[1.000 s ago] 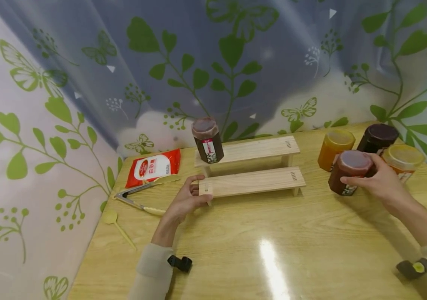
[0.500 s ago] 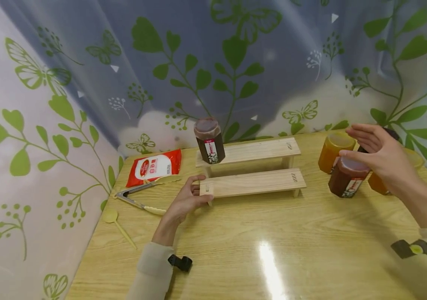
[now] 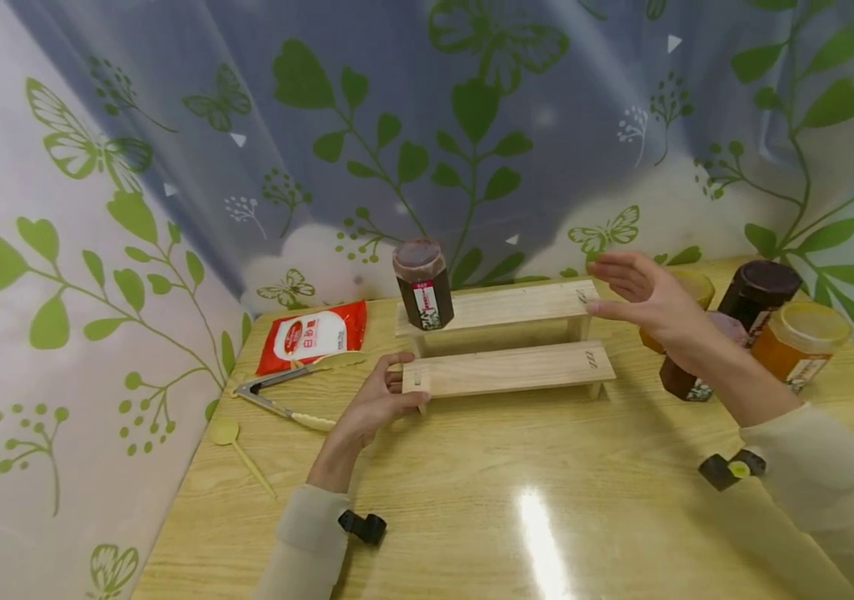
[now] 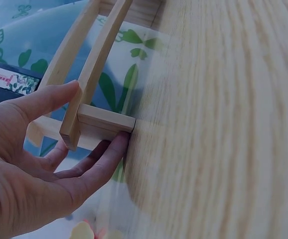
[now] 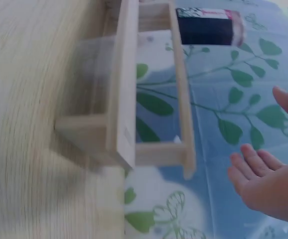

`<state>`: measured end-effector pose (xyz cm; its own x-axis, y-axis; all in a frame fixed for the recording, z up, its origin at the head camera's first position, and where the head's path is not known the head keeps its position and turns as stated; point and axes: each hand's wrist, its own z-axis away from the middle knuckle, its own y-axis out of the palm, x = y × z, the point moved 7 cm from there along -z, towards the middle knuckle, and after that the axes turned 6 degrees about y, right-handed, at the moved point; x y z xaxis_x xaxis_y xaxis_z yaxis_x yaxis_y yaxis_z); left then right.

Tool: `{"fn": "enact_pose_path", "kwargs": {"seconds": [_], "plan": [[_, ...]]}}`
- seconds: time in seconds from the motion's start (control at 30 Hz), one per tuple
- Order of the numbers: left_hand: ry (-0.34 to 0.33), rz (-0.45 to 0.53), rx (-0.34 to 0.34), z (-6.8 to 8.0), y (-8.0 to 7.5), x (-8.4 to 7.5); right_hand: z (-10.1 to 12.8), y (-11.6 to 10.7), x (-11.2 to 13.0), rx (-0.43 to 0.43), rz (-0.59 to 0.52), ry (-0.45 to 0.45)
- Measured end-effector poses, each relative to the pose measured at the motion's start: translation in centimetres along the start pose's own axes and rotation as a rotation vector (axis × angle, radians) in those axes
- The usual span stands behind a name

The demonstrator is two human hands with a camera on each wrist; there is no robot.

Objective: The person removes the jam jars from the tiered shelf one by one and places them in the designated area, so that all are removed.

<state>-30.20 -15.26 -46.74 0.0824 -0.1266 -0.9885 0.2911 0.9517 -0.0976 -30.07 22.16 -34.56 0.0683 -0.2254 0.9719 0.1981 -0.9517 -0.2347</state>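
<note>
A two-tier wooden rack stands on the table, with a lower front board [image 3: 509, 371] and a higher back board [image 3: 509, 306]. My left hand [image 3: 372, 408] grips the front board's left end. In the left wrist view its thumb lies on the board [image 4: 96, 59] and its fingers reach around the end leg [image 4: 106, 119]. A dark jar [image 3: 424, 287] with a pink-and-white label stands upright on the back board's left end. My right hand [image 3: 655, 300] holds nothing, hovering by the back board's right end with thumb and fingers spread apart.
At right stand a reddish-brown jar [image 3: 681, 379], a yellow-lidded jar [image 3: 699, 286], a near-black jar [image 3: 760, 287] and an orange jar [image 3: 797, 346]. My right forearm partly covers the reddish-brown jar. At left lie a red-and-white bag [image 3: 312, 336], tongs [image 3: 265, 400] and a spoon [image 3: 226, 433].
My right hand has let go of the reddish-brown jar, risen and moved left to the rack's right end. That jar stays on the table. My left hand keeps its grip on the rack.
</note>
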Motion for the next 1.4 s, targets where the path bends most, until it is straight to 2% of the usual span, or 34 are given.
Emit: {"fn": "enact_pose_path", "kwargs": {"seconds": [0.33,0.47,0.73,1.17,1.4], "plan": [[0.018,-0.003,-0.007,-0.1,0.0,0.0,-3.8,5.8,0.7,0.128,-0.045,-0.047],[0.019,-0.009,0.006,-0.2,0.1,0.0,-5.1,7.9,0.6,0.161,-0.05,-0.036],[0.022,-0.03,-0.008,-0.3,-0.1,0.0,-7.0,11.5,0.2,0.19,-0.081,0.004],[0.004,-0.061,-0.013,-0.3,0.1,-0.1,-9.6,16.7,0.8,0.142,-0.083,0.027],[0.009,-0.063,-0.017,-0.3,-0.1,-0.2,-10.7,18.8,1.6,0.033,-0.037,0.004]]}}
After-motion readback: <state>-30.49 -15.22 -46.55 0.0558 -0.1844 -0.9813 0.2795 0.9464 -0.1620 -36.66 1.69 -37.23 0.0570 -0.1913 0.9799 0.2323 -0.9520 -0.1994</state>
